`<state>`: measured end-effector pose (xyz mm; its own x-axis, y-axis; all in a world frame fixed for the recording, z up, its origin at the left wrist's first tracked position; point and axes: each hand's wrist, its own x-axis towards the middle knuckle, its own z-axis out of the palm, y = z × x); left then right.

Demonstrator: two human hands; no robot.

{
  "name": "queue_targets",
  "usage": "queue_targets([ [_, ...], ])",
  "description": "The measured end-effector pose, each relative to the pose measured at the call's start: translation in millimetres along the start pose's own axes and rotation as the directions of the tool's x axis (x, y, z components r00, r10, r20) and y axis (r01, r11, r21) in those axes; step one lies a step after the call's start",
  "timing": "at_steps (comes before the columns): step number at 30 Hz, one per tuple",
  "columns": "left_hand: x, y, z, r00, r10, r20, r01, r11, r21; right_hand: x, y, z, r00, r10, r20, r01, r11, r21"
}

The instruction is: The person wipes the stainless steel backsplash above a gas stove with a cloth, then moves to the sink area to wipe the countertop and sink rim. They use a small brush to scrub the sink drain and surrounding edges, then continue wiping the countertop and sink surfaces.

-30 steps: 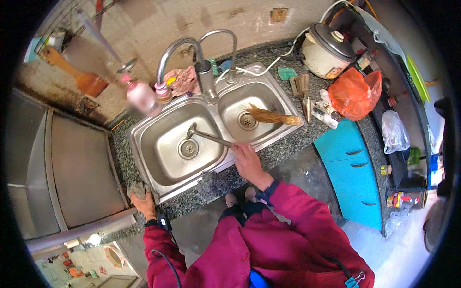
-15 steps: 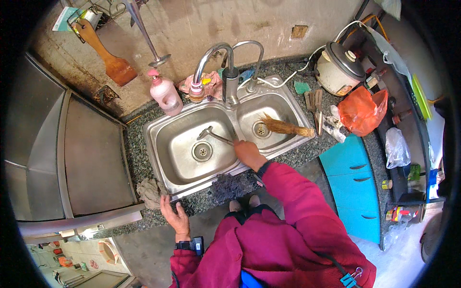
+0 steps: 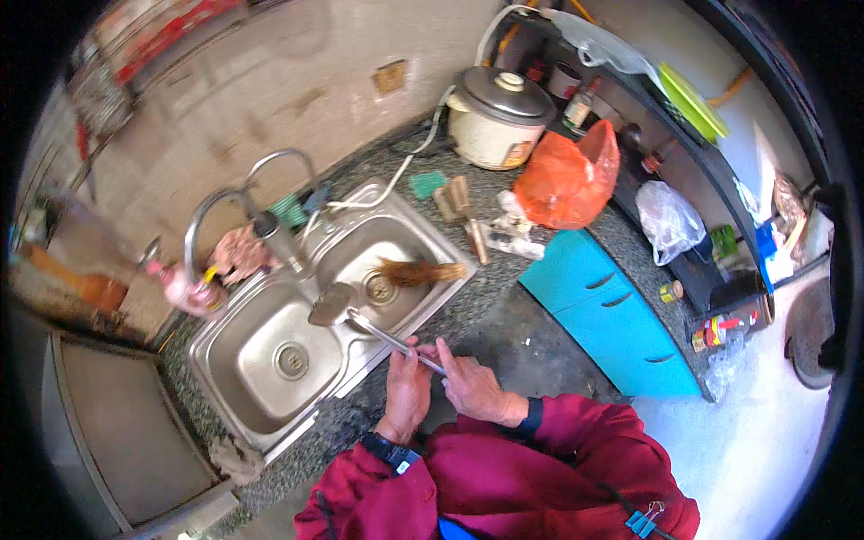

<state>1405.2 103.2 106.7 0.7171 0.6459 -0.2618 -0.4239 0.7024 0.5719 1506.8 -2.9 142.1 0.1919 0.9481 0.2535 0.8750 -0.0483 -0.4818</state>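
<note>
A metal ladle (image 3: pixel 335 304) is held out over the divider between the two basins of the steel sink (image 3: pixel 328 382), its round head toward the taps. My left hand (image 3: pixel 407 394) is closed on its handle at the sink's front edge. Close beside it, my right hand (image 3: pixel 475 387) grips the handle's end. A straw brush (image 3: pixel 418 272) lies across the right basin, its tip by the drain and its bound end on the rim. The left basin holds nothing I can see. Behind the sink stand a curved tap (image 3: pixel 192 236) and a pink pump bottle (image 3: pixel 191 292).
A rice cooker (image 3: pixel 490 135), an orange plastic bag (image 3: pixel 567 180) and a green scouring pad (image 3: pixel 427 185) sit on the counter at the right. Crumpled cloth (image 3: pixel 236 461) lies at the sink's front left corner. Blue cabinet doors (image 3: pixel 612 315) are below the counter.
My right hand has drawn the ladle out of the left basin toward me. My left hand has come from the counter's edge onto the handle. The view has turned right.
</note>
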Motion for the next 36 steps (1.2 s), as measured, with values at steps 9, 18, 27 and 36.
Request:
queue_targets([
  [9,81,-63,46,0.993,0.045,-0.112,0.046,0.712,0.7,3,209,-82,0.92,0.273,-0.28,-0.235,0.959,0.16],
  [18,103,-100,65,0.963,0.017,-0.269,0.195,0.646,0.738,79,369,-91,0.944,0.266,-0.193,-0.31,0.917,-0.252],
  [27,121,-101,59,0.979,-0.036,-0.2,0.193,0.473,0.86,102,399,-56,0.89,0.456,0.025,-0.422,0.842,-0.335],
  [36,131,-99,51,0.973,-0.117,-0.198,0.23,0.432,0.872,102,391,-67,0.898,0.405,-0.171,-0.439,0.849,-0.295],
])
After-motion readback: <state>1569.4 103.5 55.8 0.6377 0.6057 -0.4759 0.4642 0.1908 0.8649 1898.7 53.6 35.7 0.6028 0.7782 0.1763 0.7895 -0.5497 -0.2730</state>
